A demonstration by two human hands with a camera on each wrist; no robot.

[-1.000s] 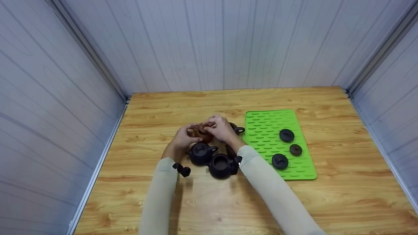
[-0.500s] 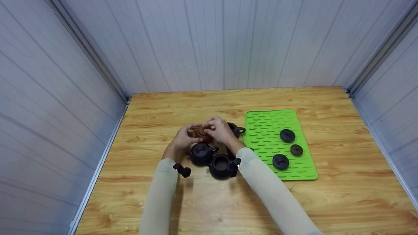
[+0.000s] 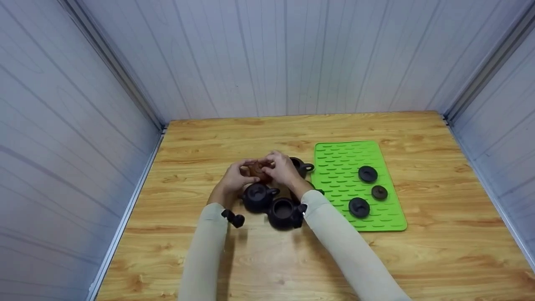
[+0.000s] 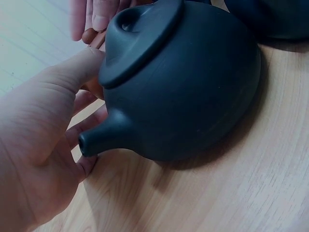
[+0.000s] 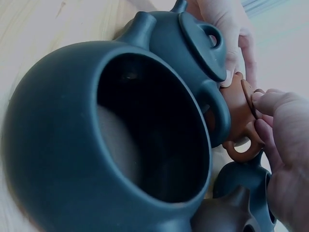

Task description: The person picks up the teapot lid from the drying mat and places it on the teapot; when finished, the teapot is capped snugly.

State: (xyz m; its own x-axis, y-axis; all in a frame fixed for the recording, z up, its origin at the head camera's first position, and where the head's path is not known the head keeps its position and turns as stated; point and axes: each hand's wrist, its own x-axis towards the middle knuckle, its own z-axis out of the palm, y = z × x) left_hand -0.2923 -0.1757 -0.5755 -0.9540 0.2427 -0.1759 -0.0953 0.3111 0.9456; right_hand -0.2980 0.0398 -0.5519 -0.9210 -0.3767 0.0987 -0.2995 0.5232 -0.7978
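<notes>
A small reddish-brown teapot (image 5: 235,108) stands between both hands, its lid (image 5: 248,98) down over the opening. My left hand (image 3: 235,176) holds the pot's body from the left, thumb at the near side. With thumb and fingers, my right hand (image 3: 285,169) pinches the lid from the right. Close in front stands a black teapot (image 4: 183,92) with its lid on; its spout points toward the left palm. Beside that is a larger black teapot (image 5: 53,130), its mouth uncovered. The right hand and wrist partly hide a dark brown teapot (image 5: 222,212) and another black teapot (image 5: 236,181).
A green ridged mat (image 3: 334,163) lies to the right on the wooden table (image 3: 200,142). On it are a black lid (image 3: 368,174), a brown lid (image 3: 379,192) and a second black lid (image 3: 359,207). Pale panel walls (image 3: 267,62) enclose the table's back and sides.
The reddish-brown lid, raised and tilted a second ago, now lies lower and flatter on its pot. My right hand has lowered slightly with it; the left hand stays in place.
</notes>
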